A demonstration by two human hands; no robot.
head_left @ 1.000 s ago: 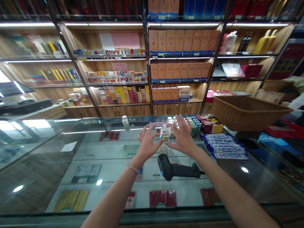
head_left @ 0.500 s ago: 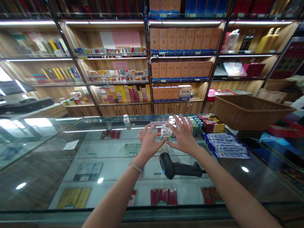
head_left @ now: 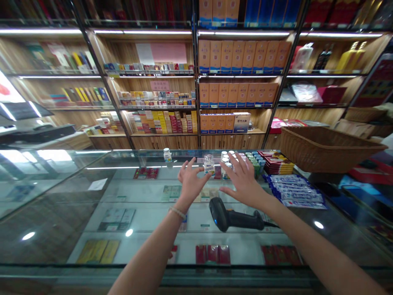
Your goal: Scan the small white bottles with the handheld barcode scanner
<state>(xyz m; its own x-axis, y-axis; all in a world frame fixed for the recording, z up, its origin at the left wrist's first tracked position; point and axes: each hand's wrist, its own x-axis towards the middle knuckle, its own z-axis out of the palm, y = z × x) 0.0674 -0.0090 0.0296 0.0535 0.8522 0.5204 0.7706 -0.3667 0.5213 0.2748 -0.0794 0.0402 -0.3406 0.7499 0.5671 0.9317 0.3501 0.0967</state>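
Observation:
My left hand pinches a small clear bottle with a printed label between thumb and finger, upright over the glass counter. My right hand is open, its fingers spread, to the right of that bottle and apart from it. Behind and beside its fingertips stand several small white-capped bottles, partly hidden by the hand. Another white-capped bottle stands alone farther left on the counter. Below my hands lies a black barcode scanner, its head towards the left.
Right of the bottles are green-and-blue small containers, stacked red-and-yellow packs and blue-and-white sachets. A brown wicker basket stands at the right. Flat packs lie under the glass. Stocked shelves line the back wall.
My right hand has drawn away to the right from the bottle in my left hand. That bottle is now farther left of the white-capped group. The camera view has shifted slightly.

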